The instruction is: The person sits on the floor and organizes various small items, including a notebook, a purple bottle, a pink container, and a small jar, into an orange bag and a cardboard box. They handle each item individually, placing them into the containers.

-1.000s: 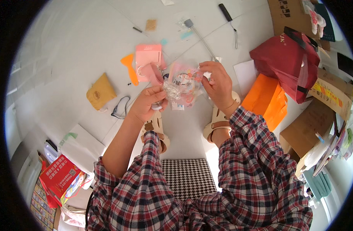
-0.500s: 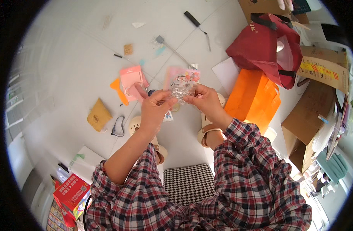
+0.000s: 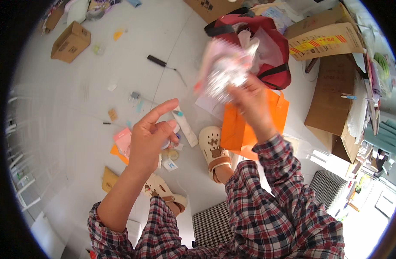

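Observation:
My right hand (image 3: 252, 103) pinches a crinkly clear plastic packet (image 3: 226, 75) with pink and white parts; motion smears it, so its contents cannot be made out. It is held up in front of the open dark red tote bag (image 3: 279, 41), above the orange paper bag (image 3: 237, 127). My left hand (image 3: 148, 138) is raised apart from it, index finger and thumb spread, with nothing visible between them. Beneath that hand on the floor are a pink packet (image 3: 122, 140), a white tube-like pouch (image 3: 187, 127) and a roll of tape (image 3: 173, 154), partly covered.
Cardboard boxes (image 3: 329, 93) stand along the right side. A small carton (image 3: 71, 42) sits at the far left. A black-handled tool (image 3: 157, 61), a grey-headed stick (image 3: 136, 95) and a mustard pouch (image 3: 109, 179) lie on the floor. Houndstooth stools (image 3: 213, 224) are near my legs.
My hands have parted. The right one has carried the packet up and right toward the red tote bag, while the left has let go. My view has turned to the right.

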Available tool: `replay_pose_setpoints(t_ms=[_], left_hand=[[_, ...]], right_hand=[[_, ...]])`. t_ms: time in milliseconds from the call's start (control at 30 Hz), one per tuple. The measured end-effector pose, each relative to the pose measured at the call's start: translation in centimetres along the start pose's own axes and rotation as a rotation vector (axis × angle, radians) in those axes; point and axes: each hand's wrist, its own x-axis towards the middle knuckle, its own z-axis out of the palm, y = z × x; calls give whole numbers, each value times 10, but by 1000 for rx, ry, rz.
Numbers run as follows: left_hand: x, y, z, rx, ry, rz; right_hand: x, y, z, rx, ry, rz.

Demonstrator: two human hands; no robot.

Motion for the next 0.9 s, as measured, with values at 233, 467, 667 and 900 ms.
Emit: replay_pose_setpoints(t_ms=[233, 467, 667, 900], left_hand=[[8, -30, -17, -48, 44, -151], [-10, -81, -50, -124, 86, -324], [-22, -99, -72, -202, 153, -354], [-28, -108, -77, -367, 253, -430]], right_hand=[[64, -23, -117, -903, 427, -215], [101, 37, -146, -805, 112, 225], [95, 25, -155, 307, 137, 264], [73, 20, -149, 749, 52, 162]])
